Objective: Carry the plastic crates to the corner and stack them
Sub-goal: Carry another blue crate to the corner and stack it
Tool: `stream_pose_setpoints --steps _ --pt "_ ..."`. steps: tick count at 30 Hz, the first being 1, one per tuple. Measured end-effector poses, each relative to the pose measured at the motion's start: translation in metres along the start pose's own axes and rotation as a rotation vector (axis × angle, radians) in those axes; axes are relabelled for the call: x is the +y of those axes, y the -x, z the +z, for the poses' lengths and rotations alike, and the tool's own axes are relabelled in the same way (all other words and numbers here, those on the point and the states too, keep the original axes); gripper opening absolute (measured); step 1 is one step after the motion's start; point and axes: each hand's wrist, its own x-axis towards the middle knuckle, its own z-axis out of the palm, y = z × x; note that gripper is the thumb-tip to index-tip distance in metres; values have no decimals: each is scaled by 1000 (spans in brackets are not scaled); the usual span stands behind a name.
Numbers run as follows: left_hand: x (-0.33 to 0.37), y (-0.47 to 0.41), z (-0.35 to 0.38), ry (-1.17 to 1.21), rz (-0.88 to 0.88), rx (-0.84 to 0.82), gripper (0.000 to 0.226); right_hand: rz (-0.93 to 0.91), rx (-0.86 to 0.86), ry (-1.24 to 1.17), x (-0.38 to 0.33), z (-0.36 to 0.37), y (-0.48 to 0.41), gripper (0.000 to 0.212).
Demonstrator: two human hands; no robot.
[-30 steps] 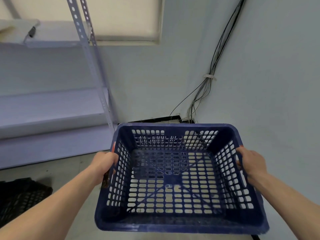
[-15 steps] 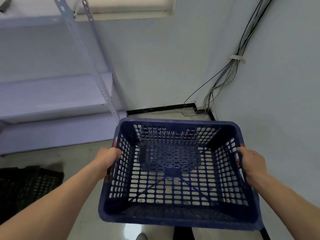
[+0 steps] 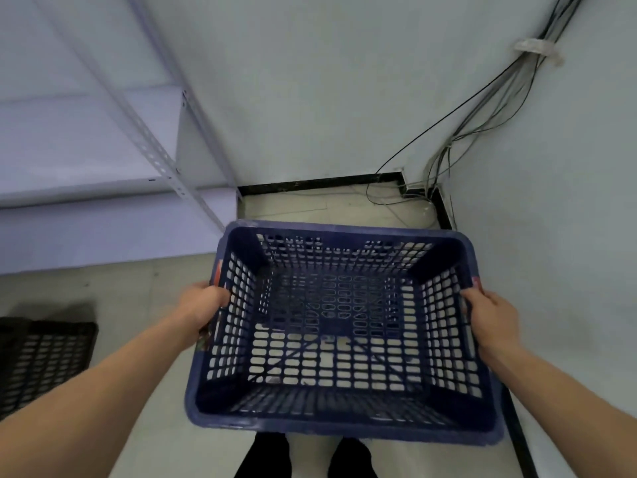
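A blue crate (image 3: pixel 339 326) is held by its side rims, left hand (image 3: pixel 203 307) and right hand (image 3: pixel 491 313) fingers curled, above the bare corner floor (image 3: pixel 331 201); a black crate (image 3: pixel 41 357) is left behind, unstacked.

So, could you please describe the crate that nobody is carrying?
Start at the metal shelving on the left. On the floor in front of it, at the picture's left edge, sits the black crate. Unlike the blue crate held by the left hand and right hand, it is black and untouched.
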Motion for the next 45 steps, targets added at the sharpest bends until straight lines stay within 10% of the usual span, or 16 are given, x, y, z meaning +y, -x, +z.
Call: stream_pose_setpoints --steps 10,18,27,40,45 --pt "-27 -122 64 -113 54 141 29 -68 -51 144 59 69 -82 44" --pt "-44 -120 79 -466 143 226 35 -165 -171 496 80 58 -80 103" --pt "-16 -154 61 -460 191 255 31 -331 -88 448 38 75 -105 38" --pt "-2 -170 57 -455 285 184 67 -223 -117 482 32 89 -117 73" --pt "-24 -159 59 -356 262 237 45 -166 -99 408 30 83 -112 38"
